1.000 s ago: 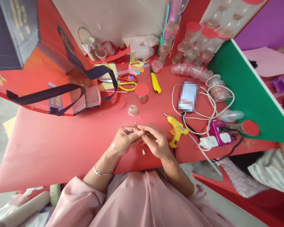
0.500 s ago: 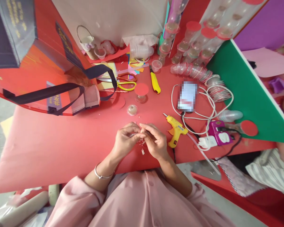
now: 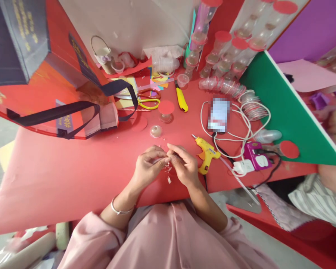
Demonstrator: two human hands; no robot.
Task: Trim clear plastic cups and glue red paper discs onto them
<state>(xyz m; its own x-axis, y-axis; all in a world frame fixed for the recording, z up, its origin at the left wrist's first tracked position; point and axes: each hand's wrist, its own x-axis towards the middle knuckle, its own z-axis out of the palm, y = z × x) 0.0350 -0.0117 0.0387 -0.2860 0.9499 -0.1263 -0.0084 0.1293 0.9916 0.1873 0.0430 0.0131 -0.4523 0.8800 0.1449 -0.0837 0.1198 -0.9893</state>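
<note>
My left hand (image 3: 149, 167) and my right hand (image 3: 184, 166) meet over the red table (image 3: 72, 175) near its front edge. Both are closed in a pinch on one small clear item (image 3: 162, 161) between the fingertips; I cannot make out what it is. Tiny pale scraps (image 3: 169, 180) lie on the table just under the hands. A yellow glue gun (image 3: 206, 154) lies right beside my right hand. A small clear cup (image 3: 156, 131) and a clear cup with a red paper lid (image 3: 166, 110) stand just beyond the hands.
Scissors (image 3: 148, 99), a yellow cutter (image 3: 182, 100), a phone (image 3: 218, 114) with white cables and a purple power strip (image 3: 256, 158) lie to the right. Stacked clear cups (image 3: 221, 56) fill the back. A red box with dark straps (image 3: 58, 93) sits left. Another person's striped sleeve (image 3: 316, 201) shows right.
My hands stay pinched together on the small item with only slight finger shifts. The view has drifted a little, so the table items sit slightly more to the left.
</note>
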